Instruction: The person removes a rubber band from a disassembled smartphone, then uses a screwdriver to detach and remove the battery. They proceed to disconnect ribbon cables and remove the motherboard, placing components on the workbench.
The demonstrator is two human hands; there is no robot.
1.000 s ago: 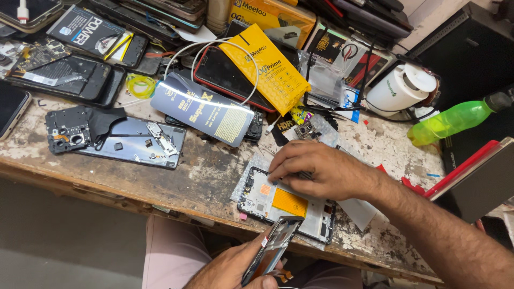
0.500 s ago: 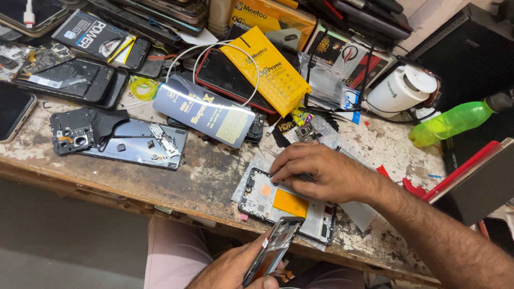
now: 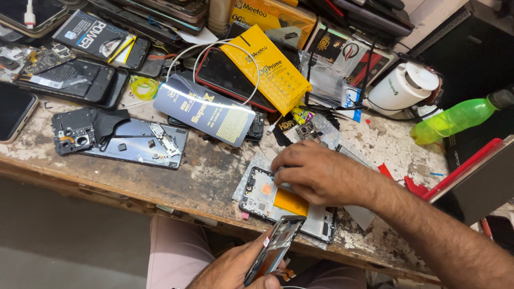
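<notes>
My right hand [image 3: 320, 174] rests palm down on an opened phone chassis [image 3: 261, 194] with an orange patch, lying near the front edge of the worn wooden bench [image 3: 203, 176]. Its fingers press on the chassis top. Below the bench edge my left hand [image 3: 235, 267] holds a thin phone frame [image 3: 276, 248] edge-up, tilted toward the chassis.
A dismantled phone back with loose parts [image 3: 136, 143] lies at left. A blue flat pack [image 3: 206, 109], a yellow packet [image 3: 267, 67], a red-edged phone with white cable [image 3: 227, 72], a white tape dispenser [image 3: 399, 88] and a green bottle [image 3: 455, 118] crowd the back.
The view shifted slightly. My right hand stays on the chassis, fingers shifted a little. My left hand keeps the phone frame in nearly the same place.
</notes>
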